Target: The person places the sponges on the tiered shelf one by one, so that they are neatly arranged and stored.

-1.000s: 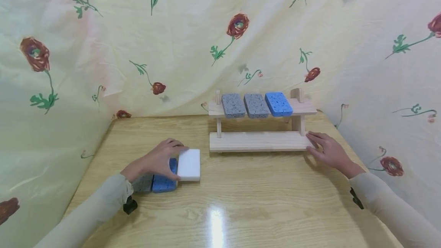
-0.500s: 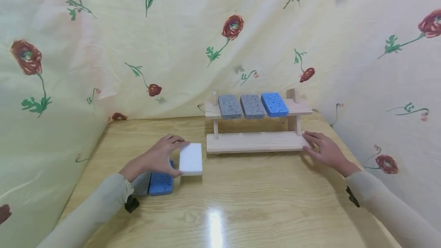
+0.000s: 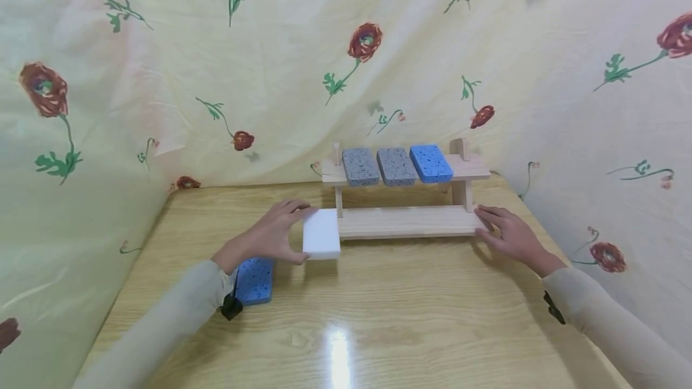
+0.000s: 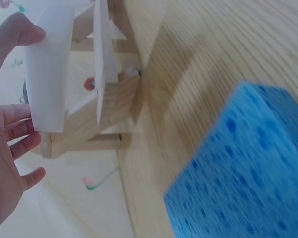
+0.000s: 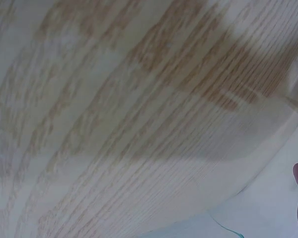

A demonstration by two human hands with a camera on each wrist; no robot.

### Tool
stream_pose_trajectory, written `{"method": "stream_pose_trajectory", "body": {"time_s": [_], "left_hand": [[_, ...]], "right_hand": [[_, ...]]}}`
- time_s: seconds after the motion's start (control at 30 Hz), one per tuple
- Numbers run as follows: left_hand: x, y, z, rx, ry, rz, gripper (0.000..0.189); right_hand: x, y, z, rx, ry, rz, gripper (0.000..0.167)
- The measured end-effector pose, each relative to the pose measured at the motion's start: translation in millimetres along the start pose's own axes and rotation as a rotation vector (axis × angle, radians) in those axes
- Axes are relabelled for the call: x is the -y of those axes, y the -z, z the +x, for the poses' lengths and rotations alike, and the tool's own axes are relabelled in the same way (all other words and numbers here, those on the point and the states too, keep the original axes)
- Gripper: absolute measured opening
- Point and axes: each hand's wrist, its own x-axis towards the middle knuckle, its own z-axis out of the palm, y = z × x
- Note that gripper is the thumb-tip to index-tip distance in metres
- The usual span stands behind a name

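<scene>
My left hand (image 3: 273, 234) pinches a plain white sponge (image 3: 321, 234) by its near and far edges, thumb on one side and fingers on the other. It hangs above the table, at the left end of a two-tier wooden shelf (image 3: 405, 222). In the left wrist view the white sponge (image 4: 52, 74) appears edge-on between thumb and fingers. At the shelf's right end, my right hand (image 3: 510, 236) rests its fingertips on the lower board. Two grey speckled sponges (image 3: 361, 167) and a blue sponge (image 3: 431, 164) lie in a row on the upper board.
Another blue sponge (image 3: 255, 281) lies on the wooden table (image 3: 411, 311), right of my left wrist; my sleeve covers most of a grey one beside it. A flowered cloth (image 3: 270, 77) hangs behind the table and at both sides.
My left hand has carried the white sponge up and rightward, away from the blue sponge on the table, to the shelf's left end. My right hand stays at the shelf.
</scene>
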Motion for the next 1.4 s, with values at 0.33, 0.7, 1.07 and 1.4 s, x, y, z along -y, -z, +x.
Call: {"method": "stream_pose_trajectory", "body": {"time_s": [0.33,0.7,1.07,1.4], "left_hand": [[-19.5,-6.4,30.9,0.012,-0.034,-0.038,0.1],[-34.1,-19.3,62.7,0.023,-0.094,-0.025,0.1],[-45.5,-33.3,83.2,0.025,-0.095,-0.017,0.104],[-55.8,-41.6,96.4,0.057,-0.077,-0.031,0.104]], "right_hand": [[2,1,-1.2,0.0,0.0,-0.003,0.051],[0,2,0.8,0.012,0.002,-0.004,0.052],[0,0,0.3,0.015,-0.005,-0.007,0.052],[-1,0,0.3,-0.001,0.009,0.001,0.052]]}}
